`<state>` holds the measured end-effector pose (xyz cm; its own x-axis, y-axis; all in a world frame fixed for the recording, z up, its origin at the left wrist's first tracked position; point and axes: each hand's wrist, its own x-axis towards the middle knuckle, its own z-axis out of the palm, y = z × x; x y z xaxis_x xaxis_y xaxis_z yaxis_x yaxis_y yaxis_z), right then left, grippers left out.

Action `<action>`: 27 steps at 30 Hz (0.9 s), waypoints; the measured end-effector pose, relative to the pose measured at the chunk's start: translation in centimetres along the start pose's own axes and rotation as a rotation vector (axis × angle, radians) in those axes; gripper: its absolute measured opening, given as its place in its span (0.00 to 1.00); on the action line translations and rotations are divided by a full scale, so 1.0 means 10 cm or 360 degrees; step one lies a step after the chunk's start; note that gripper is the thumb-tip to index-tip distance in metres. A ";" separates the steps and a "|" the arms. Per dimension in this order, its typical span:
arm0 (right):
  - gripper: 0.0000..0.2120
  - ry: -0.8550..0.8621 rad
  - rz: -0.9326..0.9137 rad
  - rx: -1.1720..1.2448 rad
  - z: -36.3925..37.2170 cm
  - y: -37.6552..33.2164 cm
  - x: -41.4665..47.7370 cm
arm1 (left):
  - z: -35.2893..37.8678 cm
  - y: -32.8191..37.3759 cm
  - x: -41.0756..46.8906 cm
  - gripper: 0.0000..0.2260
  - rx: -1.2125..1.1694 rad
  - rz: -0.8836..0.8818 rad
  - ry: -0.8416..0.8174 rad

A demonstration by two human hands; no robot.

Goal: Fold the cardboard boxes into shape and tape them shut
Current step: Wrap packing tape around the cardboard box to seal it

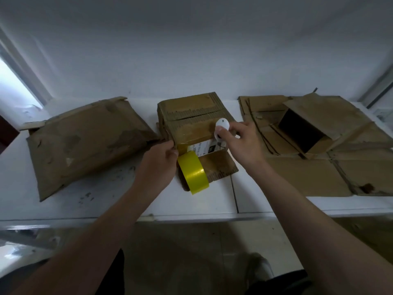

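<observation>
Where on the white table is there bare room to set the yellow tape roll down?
Bare white table in front, between the flattened brown cardboard stack and yellow tape roll; another patch between roll and flat cardboard sheet at right. Back row crowded.

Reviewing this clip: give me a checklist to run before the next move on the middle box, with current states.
1. Right hand grips white tool: ok.
2. Left hand holds roll: cannot tell, fingers hidden.
3. Tape run onto box: ok.
4. Tape cut from roll: cannot tell.
5. Near flap folded up: not ok, lies flat on table.
</observation>
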<state>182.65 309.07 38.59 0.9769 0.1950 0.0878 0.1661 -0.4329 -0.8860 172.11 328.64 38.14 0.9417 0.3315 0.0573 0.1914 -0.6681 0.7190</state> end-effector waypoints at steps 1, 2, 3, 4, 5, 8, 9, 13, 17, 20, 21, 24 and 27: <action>0.08 -0.0014 -0.0009 -0.0038 -0.03 -0.04 -0.08 | -0.03 0.01 -0.06 0.13 0.0038 0.0029 0.0015; 0.08 -0.0017 -0.0014 -0.0058 -0.06 -0.08 -0.17 | -0.05 0.03 -0.12 0.14 0.0061 0.0056 0.0036; 0.09 -0.0010 -0.0011 -0.0065 -0.09 -0.12 -0.25 | -0.08 0.06 -0.19 0.15 0.0074 0.0083 0.0055; 0.11 0.0018 0.0004 -0.0061 -0.12 -0.16 -0.35 | -0.11 0.08 -0.25 0.16 0.0080 0.0113 0.0074; 0.14 0.0063 0.0024 -0.0070 -0.15 -0.21 -0.44 | -0.13 0.10 -0.31 0.18 0.0083 0.0142 0.0092; 0.18 0.0114 0.0135 -0.0145 -0.22 -0.30 -0.73 | -0.22 0.13 -0.47 0.22 0.0095 0.0176 0.0106; 0.19 0.0068 0.0186 -0.0162 -0.22 -0.30 -0.81 | -0.24 0.12 -0.52 0.22 0.0111 0.0171 0.0094; 0.20 -0.0047 0.0253 -0.0272 -0.19 -0.22 -1.00 | -0.28 -0.01 -0.68 0.20 0.0126 0.0105 0.0023; 0.16 -0.0038 0.0209 -0.0172 -0.22 -0.22 -0.98 | -0.28 -0.13 -0.67 0.18 0.0093 0.0118 -0.0007; 0.11 0.0113 -0.0201 -0.0359 -0.16 -0.30 -0.96 | -0.27 -0.19 -0.63 0.15 0.0174 0.0187 0.0005; 0.10 0.0043 -0.0350 -0.0236 -0.12 -0.34 -0.97 | -0.26 -0.20 -0.62 0.14 0.0197 0.0198 0.0013; 0.05 -0.0257 -0.0573 0.0060 0.04 -0.45 -1.01 | -0.25 -0.21 -0.60 0.06 0.0158 0.0157 -0.0007; 0.07 -0.0350 -0.0782 -0.0099 0.19 -0.47 -1.00 | -0.16 -0.23 -0.58 0.09 -0.0208 -0.0210 -0.0097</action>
<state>171.85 310.79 40.98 0.7318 0.5645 0.3819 0.6106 -0.2941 -0.7353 165.72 329.30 37.21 0.9266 0.3668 -0.0828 0.2807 -0.5282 0.8014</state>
